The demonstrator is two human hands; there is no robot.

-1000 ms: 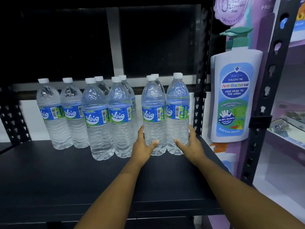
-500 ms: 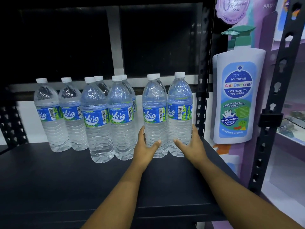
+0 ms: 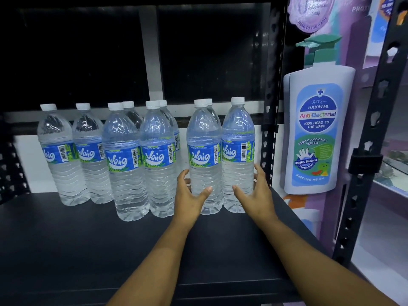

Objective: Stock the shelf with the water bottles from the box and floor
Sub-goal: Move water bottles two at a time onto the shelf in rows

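Black shelf (image 3: 66, 250) holds bottles. Left hand (image 3: 189, 195) and right hand (image 3: 256, 193) each clasp one bottle (image 3: 204, 164), seating the pair. Next, probably release.

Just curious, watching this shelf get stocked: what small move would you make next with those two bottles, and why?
Probably slide them left. The left hand and right hand each grip one of the two right bottles, standing upright on the shelf, and a gap separates this pair from the front bottles beside them.

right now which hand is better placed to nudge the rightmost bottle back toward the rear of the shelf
Right. The right hand already cups the rightmost bottle low down; the left hand is on its neighbour.
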